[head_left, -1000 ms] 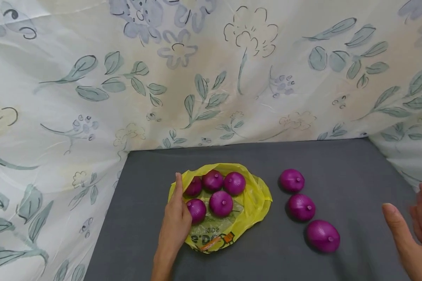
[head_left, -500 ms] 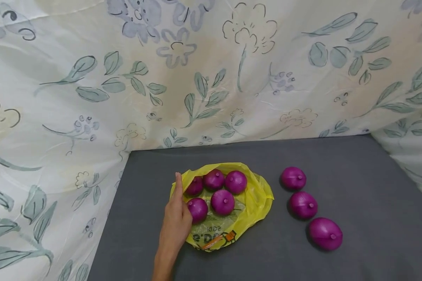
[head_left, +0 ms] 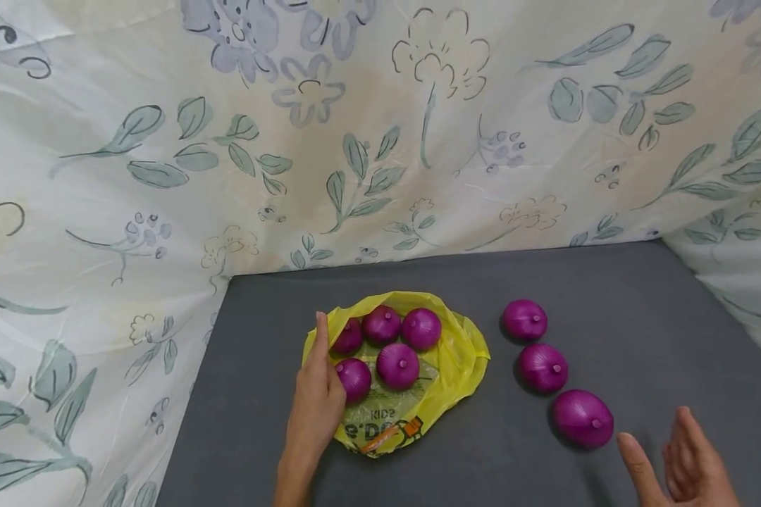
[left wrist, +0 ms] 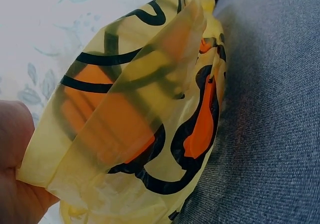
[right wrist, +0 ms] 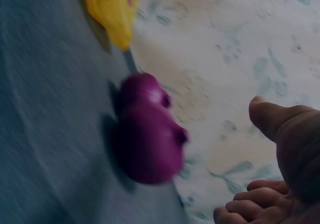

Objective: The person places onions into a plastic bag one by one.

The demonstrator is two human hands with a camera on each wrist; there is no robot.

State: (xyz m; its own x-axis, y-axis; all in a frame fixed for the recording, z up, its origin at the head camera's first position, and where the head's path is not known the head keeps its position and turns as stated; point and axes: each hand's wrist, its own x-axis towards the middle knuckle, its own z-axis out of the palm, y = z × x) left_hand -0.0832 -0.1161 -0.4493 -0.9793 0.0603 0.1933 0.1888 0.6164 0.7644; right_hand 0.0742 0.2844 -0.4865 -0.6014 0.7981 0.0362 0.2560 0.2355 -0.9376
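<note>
My left hand point(head_left: 315, 398) grips the left rim of a yellow plastic bag point(head_left: 466, 362), which lies open on the table. Inside it sit several purple-red onions point(head_left: 398, 366). The left wrist view shows the bag's printed side point(left wrist: 165, 83) pinched by the left hand point(left wrist: 22, 159). Three loose onions lie in a slanting row to the right of the bag: a far one point(head_left: 525, 320), a middle one point(head_left: 542, 368) and a near one point(head_left: 582, 418). Just right of the near onion is my right hand point(head_left: 688, 468), thumb and fingers spread apart, holding nothing.
The dark grey table point(head_left: 254, 338) runs back to a pale floral cloth point(head_left: 330, 190) that hangs behind it and along both sides. In the right wrist view, onions point(right wrist: 150, 144) stand between the right hand and the yellow bag point(right wrist: 110, 8).
My right hand first slid right, almost out of the head view, then came back left close to the near onion. The left hand, the bag and the onions have stayed put.
</note>
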